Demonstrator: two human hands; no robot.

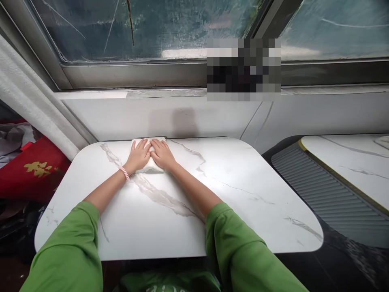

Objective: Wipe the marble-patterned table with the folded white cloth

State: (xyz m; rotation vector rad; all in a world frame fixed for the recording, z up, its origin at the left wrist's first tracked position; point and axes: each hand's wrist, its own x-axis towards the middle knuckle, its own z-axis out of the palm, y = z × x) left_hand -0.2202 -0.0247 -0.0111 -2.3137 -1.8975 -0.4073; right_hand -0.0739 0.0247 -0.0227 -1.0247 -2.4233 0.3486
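Note:
A folded white cloth (154, 167) lies on the white marbled table (152, 239), close to its far edge by the wall. My left hand (140, 156) rests flat on the cloth's left part, fingers stretched out, with a pink and white bracelet at the wrist. Beside it my right hand (161, 154) presses flat on the right part, fingers also extended. The two hands touch or nearly touch at the thumbs. Much of the cloth is hidden under them.
A window with a metal frame (136, 76) runs above the white wall. To the left hangs a pale curtain (33, 93), near a red bag (36, 170) with gold print. On the right stands a second marbled-top piece with a grey ribbed side (328, 194).

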